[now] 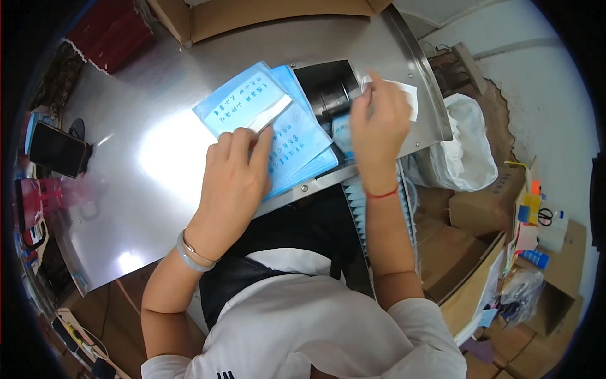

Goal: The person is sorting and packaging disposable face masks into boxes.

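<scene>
On the metal table lies a stack of light blue printed sheets or flat packets (297, 151), slightly fanned. My left hand (233, 167) rests on its near left part, fingers curled around a narrow white strip (274, 112) that slants across the top sheet. Whether the strip is paper or plastic I cannot tell. To the right, my right hand (384, 120) hovers above a small white sheet (407, 98) at the table's right side. Its fingers are bent and smeared by motion, so what they hold, if anything, does not show. A shiny black object (328, 88) lies between the stack and this hand.
An open cardboard box (278, 19) stands at the far edge. A phone-like black device (60, 148) leans at the left. Right of the table are a white plastic bag (464, 145) and several cardboard boxes (486, 202). Light blue pleated material (356, 208) sits below the near edge.
</scene>
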The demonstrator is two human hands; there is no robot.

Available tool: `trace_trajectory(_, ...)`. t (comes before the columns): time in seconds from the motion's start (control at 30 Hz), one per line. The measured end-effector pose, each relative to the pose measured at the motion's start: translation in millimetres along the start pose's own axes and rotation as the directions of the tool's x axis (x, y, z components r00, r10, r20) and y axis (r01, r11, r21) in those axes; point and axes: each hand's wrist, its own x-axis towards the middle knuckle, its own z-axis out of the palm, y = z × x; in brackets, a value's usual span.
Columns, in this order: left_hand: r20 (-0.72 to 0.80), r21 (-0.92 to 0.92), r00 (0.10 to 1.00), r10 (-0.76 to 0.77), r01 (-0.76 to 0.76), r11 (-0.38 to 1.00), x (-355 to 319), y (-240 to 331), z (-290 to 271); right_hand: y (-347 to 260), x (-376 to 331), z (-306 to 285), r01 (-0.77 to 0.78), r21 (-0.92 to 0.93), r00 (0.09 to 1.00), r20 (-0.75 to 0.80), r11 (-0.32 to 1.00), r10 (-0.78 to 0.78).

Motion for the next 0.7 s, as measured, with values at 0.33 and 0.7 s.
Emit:
trace_trajectory(0.33, 0.131, 0.001, 0.983, -0.131, 0.132, 0.991, 22, -2, -5, 48, -3, -23, 0.082, -0.289, 0.966, 0.258, 0.954, -0.005)
trace_trajectory(0.7, -0.054, -0.151, 0.998, -0.035, 0.026, 0.988, 9, -6, 12, 49, 14, -47, 0.147, -0.141, 0.868, 0.492, 0.979, -0.06)
